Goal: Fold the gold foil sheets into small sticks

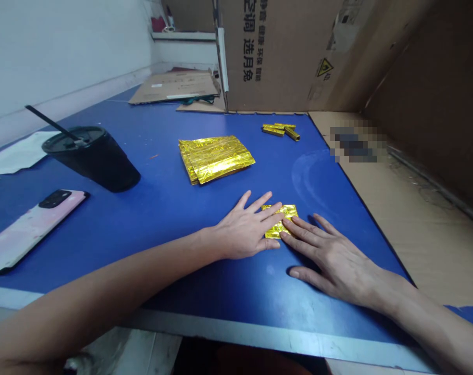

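Note:
A small sheet of shiny gold foil paper [286,212] lies flat on the blue tabletop. My left hand [246,229] rests with fingers spread, the fingertips over the sheet's left part. From the right, my right hand [330,255] touches the sheet's right part with outstretched fingertips, its thumb apart on the table. Both hands cover some of the sheet, so its full outline is hidden. Beyond them lies a stack of larger gold foil sheets [216,156]. Several narrow folded gold foil strips [281,130] sit in a small pile farther back on the right.
On the left stand a black cup [99,159] with a straw and, nearer, a phone in a pink-and-white case [35,229]. White paper [20,153] lies behind the cup. A flat cardboard piece [177,86] and a large printed cardboard panel [283,57] are at the back.

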Available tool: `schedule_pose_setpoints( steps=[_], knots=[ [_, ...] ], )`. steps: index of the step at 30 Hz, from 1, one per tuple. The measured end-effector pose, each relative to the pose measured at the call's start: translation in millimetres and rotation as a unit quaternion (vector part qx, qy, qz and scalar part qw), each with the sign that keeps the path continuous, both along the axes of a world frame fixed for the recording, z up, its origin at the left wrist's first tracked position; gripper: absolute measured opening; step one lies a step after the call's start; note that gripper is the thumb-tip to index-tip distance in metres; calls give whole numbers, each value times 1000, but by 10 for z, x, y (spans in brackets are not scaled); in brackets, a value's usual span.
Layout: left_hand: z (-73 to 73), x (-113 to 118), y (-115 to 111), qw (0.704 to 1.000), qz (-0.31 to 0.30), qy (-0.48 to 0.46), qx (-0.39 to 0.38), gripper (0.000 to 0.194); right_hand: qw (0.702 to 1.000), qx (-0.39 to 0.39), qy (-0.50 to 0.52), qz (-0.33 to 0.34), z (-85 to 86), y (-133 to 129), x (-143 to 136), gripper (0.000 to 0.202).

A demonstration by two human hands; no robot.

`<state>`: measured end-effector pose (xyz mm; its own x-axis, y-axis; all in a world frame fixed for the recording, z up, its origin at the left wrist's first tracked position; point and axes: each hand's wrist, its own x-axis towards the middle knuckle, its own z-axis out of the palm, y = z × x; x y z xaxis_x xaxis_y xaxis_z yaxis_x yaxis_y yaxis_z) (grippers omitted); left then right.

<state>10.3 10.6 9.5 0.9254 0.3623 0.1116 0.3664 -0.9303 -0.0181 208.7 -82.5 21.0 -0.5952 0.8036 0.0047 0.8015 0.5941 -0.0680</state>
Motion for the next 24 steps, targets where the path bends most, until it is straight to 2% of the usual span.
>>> schedule_pose_setpoints(
  steps=[4,12,24],
  knots=[
    [2,2,13,1000,-8,0,-3,53,1000,3,5,-1,16,3,-5,57],
    [-17,3,59,993,6,37,-109,73,1000,-3,14,-9,22,-13,-12,57],
    [-19,12,19,991,16,35,-127,81,999,-11,-17,-25,-3,-125,-59,71]
  ],
)
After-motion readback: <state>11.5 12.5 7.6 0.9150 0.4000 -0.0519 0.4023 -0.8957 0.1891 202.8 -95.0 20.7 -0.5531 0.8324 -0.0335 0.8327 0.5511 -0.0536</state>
